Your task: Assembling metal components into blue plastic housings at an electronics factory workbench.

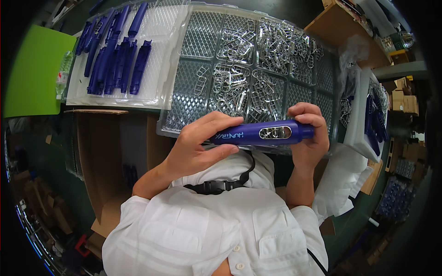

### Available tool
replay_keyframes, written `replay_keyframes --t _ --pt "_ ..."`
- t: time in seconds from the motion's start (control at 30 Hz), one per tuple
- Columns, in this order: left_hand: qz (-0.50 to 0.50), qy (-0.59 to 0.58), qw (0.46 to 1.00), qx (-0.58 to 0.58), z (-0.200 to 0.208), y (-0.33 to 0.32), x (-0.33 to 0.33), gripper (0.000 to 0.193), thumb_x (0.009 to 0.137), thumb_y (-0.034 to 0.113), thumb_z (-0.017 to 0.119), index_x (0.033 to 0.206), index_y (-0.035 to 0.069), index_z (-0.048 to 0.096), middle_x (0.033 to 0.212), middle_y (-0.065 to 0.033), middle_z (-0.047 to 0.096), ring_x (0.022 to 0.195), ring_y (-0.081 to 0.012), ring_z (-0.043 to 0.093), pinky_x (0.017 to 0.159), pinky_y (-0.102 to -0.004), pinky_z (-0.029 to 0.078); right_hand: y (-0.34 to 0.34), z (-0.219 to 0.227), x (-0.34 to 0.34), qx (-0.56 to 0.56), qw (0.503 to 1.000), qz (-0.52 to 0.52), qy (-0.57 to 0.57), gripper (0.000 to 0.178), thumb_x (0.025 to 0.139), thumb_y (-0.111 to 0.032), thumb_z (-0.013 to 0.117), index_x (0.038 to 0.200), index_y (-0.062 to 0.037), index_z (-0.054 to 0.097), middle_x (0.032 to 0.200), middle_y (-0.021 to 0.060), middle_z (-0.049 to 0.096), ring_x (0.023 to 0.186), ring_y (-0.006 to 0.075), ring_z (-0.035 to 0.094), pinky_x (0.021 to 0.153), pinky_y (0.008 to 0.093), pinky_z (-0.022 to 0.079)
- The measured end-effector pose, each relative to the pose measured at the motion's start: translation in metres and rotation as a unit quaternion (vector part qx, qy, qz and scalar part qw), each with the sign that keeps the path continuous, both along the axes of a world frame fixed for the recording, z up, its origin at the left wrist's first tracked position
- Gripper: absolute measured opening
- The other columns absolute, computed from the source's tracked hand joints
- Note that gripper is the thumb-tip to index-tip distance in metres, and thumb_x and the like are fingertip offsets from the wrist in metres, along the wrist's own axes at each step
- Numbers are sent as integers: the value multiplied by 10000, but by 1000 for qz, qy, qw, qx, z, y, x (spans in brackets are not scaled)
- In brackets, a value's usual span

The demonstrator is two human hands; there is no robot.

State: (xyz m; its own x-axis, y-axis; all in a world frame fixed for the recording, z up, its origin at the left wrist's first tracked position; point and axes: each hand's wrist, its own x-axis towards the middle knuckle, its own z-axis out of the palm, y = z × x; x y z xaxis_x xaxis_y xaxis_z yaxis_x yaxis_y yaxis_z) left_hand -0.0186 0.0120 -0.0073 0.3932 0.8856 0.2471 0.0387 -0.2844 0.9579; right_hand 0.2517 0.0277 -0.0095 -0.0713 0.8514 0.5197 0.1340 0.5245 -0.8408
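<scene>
Level in front of my chest is a long blue-purple plastic handle-shaped housing (252, 127), held at both ends. A shiny oval metal frame (275, 133) sits in its face toward the right end, and light lettering marks the left part. My left hand (195, 140) grips the left end, thumb below and fingers above. Curled around the narrower right tip are the fingers of my right hand (313, 133). Just beyond, a transparent compartment tray (186, 103) holds many loose chrome frames (230, 83).
At the far left, a white tray (159, 87) carries several blue-purple housings (117, 64). A green panel (34, 73) and a plastic bottle (63, 76) stand beside it. On the right, a white foam box (357, 119) contains more parts. An open cardboard box (108, 170) lies below the left tray.
</scene>
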Motion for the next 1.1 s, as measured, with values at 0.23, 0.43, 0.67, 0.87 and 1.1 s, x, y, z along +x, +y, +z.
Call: replay_keyframes --t 0.23,0.43,0.67,0.87,1.1 --pt "14 36 999 6 8 12 1 523 837 18 842 1331 -22 676 1127 -154 713 986 -222 697 864 -324 553 10 -11 14 -9 999 -21 -22 432 699 203 683 1085 10 649 1192 179 679 1053 254 680 923 336 557" --pt "46 84 994 49 21 46 -1 489 870 55 826 1329 -15 674 1129 -146 718 976 -218 698 858 -311 544 7 -4 16 -97 987 -127 -32 354 835 163 695 1159 24 659 1246 142 686 1006 177 685 918 297 550" --pt "300 192 929 105 22 264 -14 371 933 237 786 1232 23 739 988 -91 770 806 -203 726 744 -368 563 -4 -17 45 -142 980 -127 -57 233 910 105 681 1125 15 675 1229 120 693 975 151 675 889 283 546" --pt "412 223 846 255 4 398 -82 698 933 468 778 1442 21 611 1304 -213 695 1033 -265 709 923 -365 536 -1 -15 45 -174 973 -136 -60 218 905 91 691 1109 13 692 1192 102 707 954 152 679 860 286 546" --pt "370 127 869 302 46 195 -107 399 996 153 695 1366 18 638 1460 -131 620 1381 -222 555 1187 -348 385 23 -5 33 -124 950 -127 -258 210 905 50 707 1104 -15 721 1087 126 735 901 265 720 769 334 566"
